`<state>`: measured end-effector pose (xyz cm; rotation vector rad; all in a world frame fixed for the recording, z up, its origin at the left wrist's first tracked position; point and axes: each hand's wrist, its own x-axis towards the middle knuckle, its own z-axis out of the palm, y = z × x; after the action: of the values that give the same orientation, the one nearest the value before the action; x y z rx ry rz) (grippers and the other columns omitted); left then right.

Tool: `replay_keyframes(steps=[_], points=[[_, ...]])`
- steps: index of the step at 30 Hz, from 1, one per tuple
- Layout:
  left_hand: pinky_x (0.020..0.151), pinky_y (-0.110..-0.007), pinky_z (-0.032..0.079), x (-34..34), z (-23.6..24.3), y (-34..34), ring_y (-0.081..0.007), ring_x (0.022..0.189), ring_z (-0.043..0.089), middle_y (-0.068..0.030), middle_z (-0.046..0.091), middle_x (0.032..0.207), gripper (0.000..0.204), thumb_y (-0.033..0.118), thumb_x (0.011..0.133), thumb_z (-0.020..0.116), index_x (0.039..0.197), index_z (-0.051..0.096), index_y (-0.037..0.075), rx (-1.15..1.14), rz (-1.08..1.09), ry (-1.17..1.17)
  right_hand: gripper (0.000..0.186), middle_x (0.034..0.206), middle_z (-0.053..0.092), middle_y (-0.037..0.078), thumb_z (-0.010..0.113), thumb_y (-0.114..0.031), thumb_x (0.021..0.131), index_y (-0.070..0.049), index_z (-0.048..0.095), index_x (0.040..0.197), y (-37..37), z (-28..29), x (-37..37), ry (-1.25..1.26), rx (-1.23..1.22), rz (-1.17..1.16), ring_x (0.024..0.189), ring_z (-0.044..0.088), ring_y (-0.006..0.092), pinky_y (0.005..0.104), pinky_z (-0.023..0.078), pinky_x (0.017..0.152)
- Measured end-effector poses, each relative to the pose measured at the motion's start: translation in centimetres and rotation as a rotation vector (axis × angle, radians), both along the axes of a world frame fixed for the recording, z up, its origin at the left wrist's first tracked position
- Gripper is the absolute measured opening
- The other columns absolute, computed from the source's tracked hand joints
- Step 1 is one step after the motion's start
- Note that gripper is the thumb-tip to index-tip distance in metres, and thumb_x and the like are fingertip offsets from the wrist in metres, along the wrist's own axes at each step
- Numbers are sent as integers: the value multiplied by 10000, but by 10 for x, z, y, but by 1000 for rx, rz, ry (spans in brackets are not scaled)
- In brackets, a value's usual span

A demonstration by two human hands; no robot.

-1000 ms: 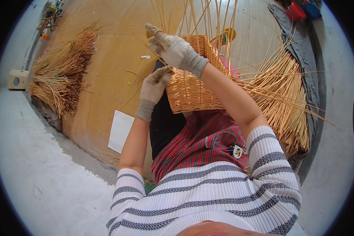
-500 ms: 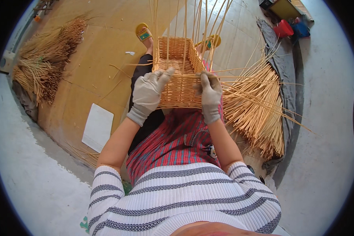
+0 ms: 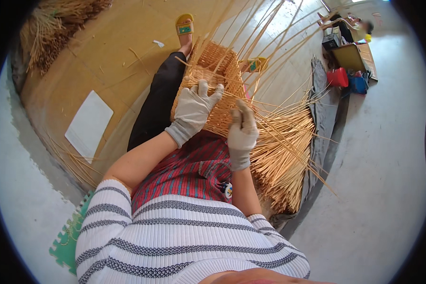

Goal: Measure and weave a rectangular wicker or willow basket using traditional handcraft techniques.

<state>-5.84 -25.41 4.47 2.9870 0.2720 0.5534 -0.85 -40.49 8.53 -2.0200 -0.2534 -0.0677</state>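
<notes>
A woven wicker basket [image 3: 217, 116] rests tilted on my lap, with long upright stakes [image 3: 265, 28] rising from its rim. My gloved left hand [image 3: 194, 106] is closed over the near rim, its thumb and fingers bent around the weave and a strand there. At the basket's near right corner is my gloved right hand [image 3: 243, 132], its fingers stretched upward and a little blurred, with nothing seen held in them. Several long loose canes [image 3: 293, 144] run from that corner out to the right, passing beside this hand.
A large bundle of canes [image 3: 286, 170] lies on grey cloth [image 3: 319, 85] at my right. Another bundle [image 3: 57, 23] is at the far left, and a white board [image 3: 89, 125] lies on the floor. A red bucket [image 3: 337, 77] stands far right, near another person [image 3: 348, 28].
The view has swung, and the basket now sits turned at a slant. My right hand has come off the rim corner and its fingers have straightened; my left hand stays at the near rim.
</notes>
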Motion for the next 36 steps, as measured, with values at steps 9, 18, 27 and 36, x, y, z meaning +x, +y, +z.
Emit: replay_keyframes(steps=[9,18,27,36], points=[[926,-414,491,-22,-19,37,-319,1050,617,-132,641,1158,350,104,830,742,1160,632,70,-795,215,-639,195,839,695,95,738,-184,876,-114,671,1046,98,78,-9,-245,-222,190,638,668,259,362,538,563],[1020,-369,479,3,-50,48,-257,1168,601,-160,626,1256,418,169,874,743,1239,611,15,-1331,-220,-706,225,962,698,95,642,-62,845,-131,719,1045,120,39,-33,-497,-391,629,809,699,277,385,562,677],[941,-349,496,-9,-35,50,-280,1076,640,-135,679,1145,528,343,859,774,1266,632,37,-868,12,-580,231,942,714,125,621,-147,989,36,683,1115,53,12,-18,182,369,370,826,691,220,314,570,710],[868,-255,477,3,-31,49,-80,933,554,6,625,1019,358,245,867,804,1113,636,48,-1604,68,-420,275,1029,712,97,677,-146,954,-14,672,1196,62,8,34,114,215,158,948,691,154,269,542,822]])
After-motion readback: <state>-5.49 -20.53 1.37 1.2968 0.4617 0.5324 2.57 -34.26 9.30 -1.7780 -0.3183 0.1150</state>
